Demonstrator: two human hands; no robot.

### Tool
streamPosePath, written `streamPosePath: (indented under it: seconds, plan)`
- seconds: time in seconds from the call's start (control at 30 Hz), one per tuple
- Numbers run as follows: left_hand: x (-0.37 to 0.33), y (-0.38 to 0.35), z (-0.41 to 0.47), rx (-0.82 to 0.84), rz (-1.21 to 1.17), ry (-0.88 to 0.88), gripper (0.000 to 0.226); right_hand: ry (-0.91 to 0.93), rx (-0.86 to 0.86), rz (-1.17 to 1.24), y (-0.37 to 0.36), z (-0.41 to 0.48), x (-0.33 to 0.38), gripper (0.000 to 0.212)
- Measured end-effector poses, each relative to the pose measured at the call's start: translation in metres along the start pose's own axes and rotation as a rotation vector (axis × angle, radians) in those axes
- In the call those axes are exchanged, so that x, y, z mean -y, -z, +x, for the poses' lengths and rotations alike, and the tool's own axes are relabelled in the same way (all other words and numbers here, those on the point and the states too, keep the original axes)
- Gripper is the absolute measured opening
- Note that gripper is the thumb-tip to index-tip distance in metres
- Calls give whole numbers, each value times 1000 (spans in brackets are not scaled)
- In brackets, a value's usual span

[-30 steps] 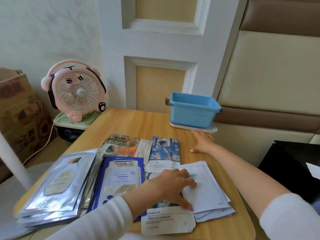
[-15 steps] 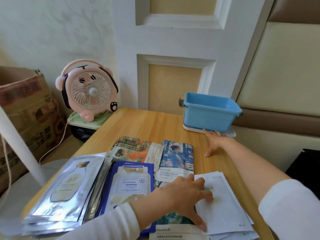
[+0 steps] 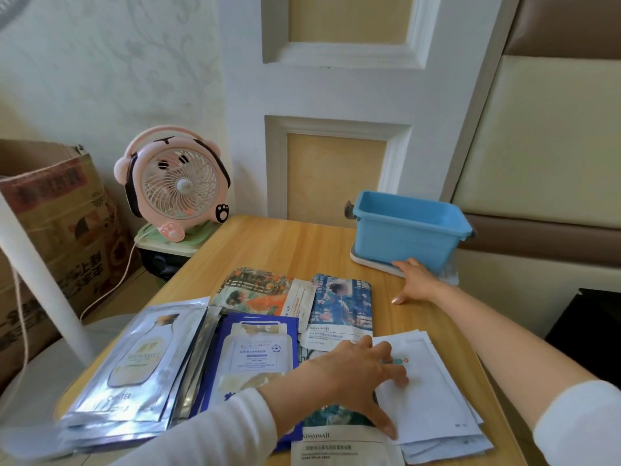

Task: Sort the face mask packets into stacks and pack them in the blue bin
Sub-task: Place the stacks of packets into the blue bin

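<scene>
Pale wood table [image 3: 268, 243] against a panelled wall, with a pink desk fan [image 3: 174, 190] off its left edge. Across the near half lie the face mask packets: a silver stack [image 3: 134, 364] at far left, a dark blue stack [image 3: 255, 358] just beside it, two illustrated packets [image 3: 342, 304] behind, and a fanned white stack [image 3: 433, 398] at right. All look flat, glossy and slippery. The left hand [image 3: 342, 381] lies open, fingers spread flat across the white stack's edge. The right hand [image 3: 416, 280], fingers straight, touches the white tray [image 3: 369, 264] under the empty blue bin [image 3: 410, 227] at the far right corner. The step looks like drawing the bin closer: pull low at the tray so the bin slides without tipping, and press flat on the white stack so it cannot splay.
</scene>
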State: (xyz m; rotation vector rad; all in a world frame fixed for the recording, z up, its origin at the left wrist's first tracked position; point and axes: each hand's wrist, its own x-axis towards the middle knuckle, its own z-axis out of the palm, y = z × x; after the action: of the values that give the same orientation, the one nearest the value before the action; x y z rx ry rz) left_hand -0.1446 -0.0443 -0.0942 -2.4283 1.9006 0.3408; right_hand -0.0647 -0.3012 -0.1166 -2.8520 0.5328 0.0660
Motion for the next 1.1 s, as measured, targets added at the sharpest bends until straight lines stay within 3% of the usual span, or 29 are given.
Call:
streamPosePath:
  seconds: [0.13,0.3,0.5,0.63,0.77,1.1]
  plan:
    - [0,0,0,6,4,11,74,48,-119,17,-15,-22,6,60]
    - [-1,-2,1,8,15,18,75,46,-285,43,-24,-52,-18,35]
    - [-2,-3,1,6,11,29,75,-29,-271,-229,-8,-81,-41,30]
    - [-3,-3,0,-6,13,30,75,-63,-252,-238,-1,-102,-61,17]
    - [-3,-6,-1,-21,26,27,75,105,-243,-365,2,-123,-75,23]
    - [-4,-7,-1,-22,19,39,75,319,-203,-296,2,-128,-39,19]
